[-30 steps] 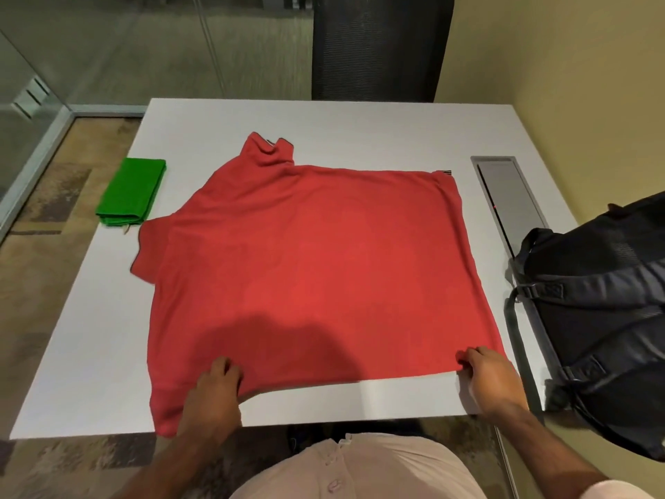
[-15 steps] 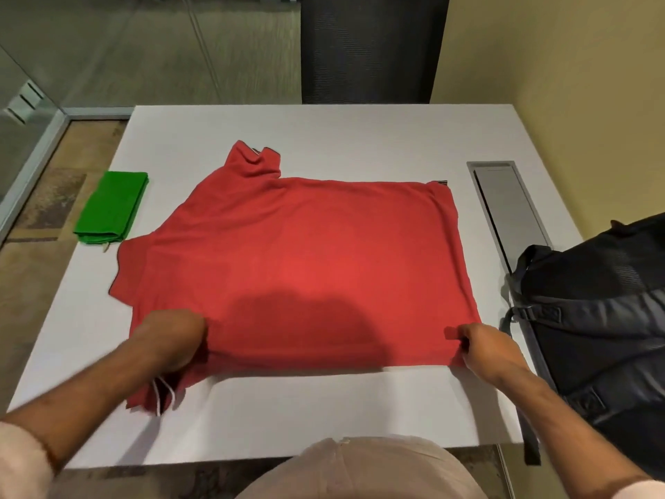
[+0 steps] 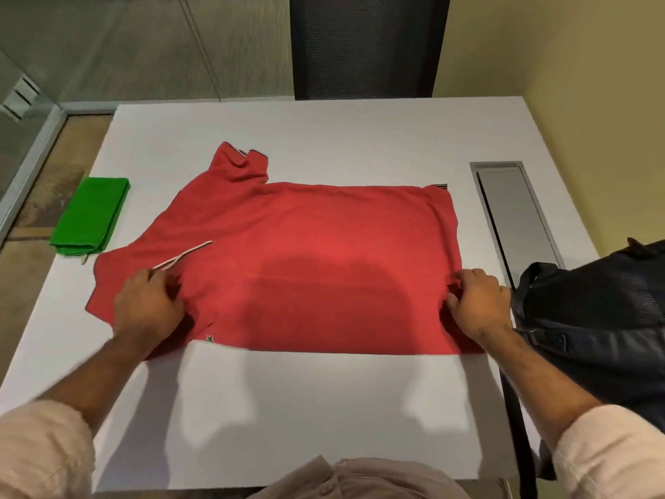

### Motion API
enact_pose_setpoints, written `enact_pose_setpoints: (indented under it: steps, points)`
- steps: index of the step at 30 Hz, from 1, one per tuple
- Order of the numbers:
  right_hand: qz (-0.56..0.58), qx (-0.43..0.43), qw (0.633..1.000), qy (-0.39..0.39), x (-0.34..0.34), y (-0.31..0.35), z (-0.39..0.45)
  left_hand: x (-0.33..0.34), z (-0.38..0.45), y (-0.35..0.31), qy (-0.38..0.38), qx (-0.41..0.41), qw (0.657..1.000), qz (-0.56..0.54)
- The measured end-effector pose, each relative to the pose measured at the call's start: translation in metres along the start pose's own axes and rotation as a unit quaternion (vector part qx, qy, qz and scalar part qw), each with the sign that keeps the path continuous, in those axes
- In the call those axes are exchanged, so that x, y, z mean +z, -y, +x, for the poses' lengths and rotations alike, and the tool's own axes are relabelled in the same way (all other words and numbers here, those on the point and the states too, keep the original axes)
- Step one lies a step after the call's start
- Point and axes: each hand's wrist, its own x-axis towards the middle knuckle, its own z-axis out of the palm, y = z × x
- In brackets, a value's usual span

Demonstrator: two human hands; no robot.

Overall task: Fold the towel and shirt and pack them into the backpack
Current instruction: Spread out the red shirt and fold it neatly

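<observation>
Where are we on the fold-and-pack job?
Done: the green cloth towel lies folded at the table's left edge. In hand: the left hand and right hand both grip the red polo shirt, mid-fold on the white table. Left: finishing the shirt and packing both into the black fabric backpack.

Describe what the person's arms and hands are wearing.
Both forearms are bare below pale pink sleeves, the left sleeve and right sleeve pushed up the forearm. The left hand and right hand wear no gloves; no rings or watch show.
</observation>
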Motion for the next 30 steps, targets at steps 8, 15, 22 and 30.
enact_pose_setpoints:
  steps: [8,15,22,30]
  points:
    - [0.091,0.075,0.992,-0.036,0.038,0.003,-0.067,0.026,-0.056,0.053,0.098,-0.147,0.957,-0.232]
    - [0.026,-0.097,0.994,-0.047,0.05,0.022,-0.093,0.042,-0.053,0.062,0.097,-0.166,0.962,-0.192]
    - [-0.012,-0.225,0.974,0.007,0.076,0.11,-0.103,0.012,-0.013,0.129,0.114,-0.197,0.809,-0.542]
    - [-0.097,-0.127,0.986,0.039,0.07,0.091,-0.104,0.017,-0.008,0.143,0.222,-0.159,0.915,-0.296]
